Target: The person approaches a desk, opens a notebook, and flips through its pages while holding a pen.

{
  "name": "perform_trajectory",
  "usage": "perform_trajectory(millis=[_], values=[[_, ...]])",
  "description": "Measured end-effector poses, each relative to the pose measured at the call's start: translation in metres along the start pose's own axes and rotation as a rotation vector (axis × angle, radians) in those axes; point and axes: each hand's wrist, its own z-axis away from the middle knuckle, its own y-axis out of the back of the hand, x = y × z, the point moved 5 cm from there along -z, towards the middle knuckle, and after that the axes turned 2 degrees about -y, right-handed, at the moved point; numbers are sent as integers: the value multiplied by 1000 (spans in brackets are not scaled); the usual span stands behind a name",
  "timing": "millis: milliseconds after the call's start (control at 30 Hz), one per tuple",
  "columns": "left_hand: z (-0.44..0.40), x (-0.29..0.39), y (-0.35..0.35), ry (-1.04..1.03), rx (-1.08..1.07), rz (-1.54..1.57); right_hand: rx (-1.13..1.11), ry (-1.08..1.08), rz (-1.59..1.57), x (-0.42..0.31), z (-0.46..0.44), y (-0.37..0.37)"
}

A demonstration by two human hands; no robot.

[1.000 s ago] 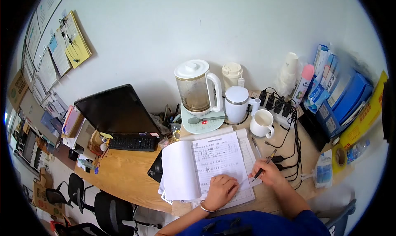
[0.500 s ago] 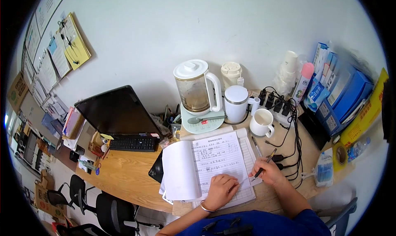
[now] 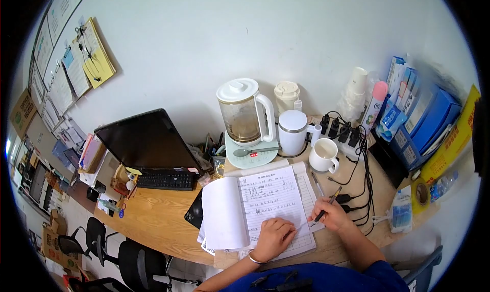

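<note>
A notebook lies open in front of me, its right page covered with handwritten lines and its left page blank and slightly curled up. My left hand rests on the lower part of the written page, fingers loosely bent and holding nothing I can see. A bracelet circles that wrist. In my right hand is a dark pen, gripped near its lower half, with its tip by the page's right edge. Under the notebook are gridded sheets. Another pen lies just right of them.
Behind the notebook stand a glass kettle on its base, a lidded white mug and an open white cup. Black cables run down the right side. A monitor and keyboard are at left.
The whole view has shifted slightly, so the desk items sit a little lower. Both hands stay nearly in place; the pen is still held in the right hand.
</note>
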Motion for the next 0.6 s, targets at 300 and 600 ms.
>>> perform_trajectory(millis=[300,600], values=[[0,-1,0,3,-2,2,-4,-9,-10,-1,0,-1],[1,-2,-1,4,-2,3,-28,-9,-5,-1,0,-1]])
